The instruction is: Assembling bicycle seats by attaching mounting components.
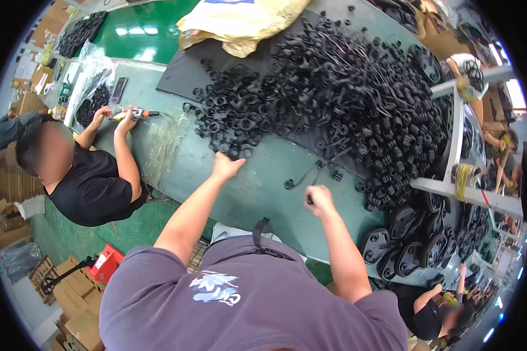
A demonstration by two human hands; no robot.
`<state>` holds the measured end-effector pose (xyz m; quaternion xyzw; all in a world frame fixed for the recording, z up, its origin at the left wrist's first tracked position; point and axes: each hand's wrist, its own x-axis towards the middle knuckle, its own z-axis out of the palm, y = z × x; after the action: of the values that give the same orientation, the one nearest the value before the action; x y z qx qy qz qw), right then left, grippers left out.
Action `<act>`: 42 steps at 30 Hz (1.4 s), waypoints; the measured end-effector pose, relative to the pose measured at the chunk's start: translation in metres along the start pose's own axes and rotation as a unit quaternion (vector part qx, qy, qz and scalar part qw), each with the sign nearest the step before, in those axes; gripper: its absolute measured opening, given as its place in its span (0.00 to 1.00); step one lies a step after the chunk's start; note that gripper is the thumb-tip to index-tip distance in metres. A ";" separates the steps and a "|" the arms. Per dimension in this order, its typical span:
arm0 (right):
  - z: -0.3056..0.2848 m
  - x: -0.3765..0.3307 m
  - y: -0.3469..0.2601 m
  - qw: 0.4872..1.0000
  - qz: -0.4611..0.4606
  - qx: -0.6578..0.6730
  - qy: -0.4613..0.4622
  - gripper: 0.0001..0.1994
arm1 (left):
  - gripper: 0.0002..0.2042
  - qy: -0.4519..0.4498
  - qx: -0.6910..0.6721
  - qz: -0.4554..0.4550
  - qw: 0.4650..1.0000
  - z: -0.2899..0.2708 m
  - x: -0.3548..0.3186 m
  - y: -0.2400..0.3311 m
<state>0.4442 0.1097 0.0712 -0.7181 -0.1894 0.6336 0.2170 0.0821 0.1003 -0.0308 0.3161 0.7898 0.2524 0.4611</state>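
Workshop bench, green-grey tabletop (263, 193), black mat under a big heap of black coiled wire springs w/ long straight legs (345, 99) at 1 o'clock. Left hand (225, 165) at heap's near edge, fingers curled down onto coils; can't tell if it grips one. Right hand (319, 200) fisted round a small dark piece, prob. a spring. Single loose spring (301, 177) btwn hands. Springs look light, stiff, tangle-prone; best pinched at coil body, not legs. Co-worker in black shirt (93, 187) at 9 o'clock.

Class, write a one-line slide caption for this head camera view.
Left hand reaches into a heap of black coiled metal springs on a green table; right hand closed on a small black part.
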 end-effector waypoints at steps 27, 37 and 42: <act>-0.020 -0.124 -0.272 0.891 -0.309 0.237 -0.234 0.11 | 0.26 0.021 0.141 0.354 0.924 -0.049 -0.053 0.055; -0.022 -0.145 -0.311 0.857 -0.427 0.220 -0.187 0.05 | 0.21 -0.151 0.152 0.301 0.929 -0.021 -0.128 0.028; -0.022 -0.053 -0.349 0.889 -0.275 0.332 -0.153 0.07 | 0.20 -0.162 0.242 0.282 0.914 -0.033 -0.110 0.038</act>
<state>0.4606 0.3708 0.3098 -0.4178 -0.1880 0.6764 0.5767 0.1040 0.0412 0.0727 0.6639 0.6194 0.1188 0.4018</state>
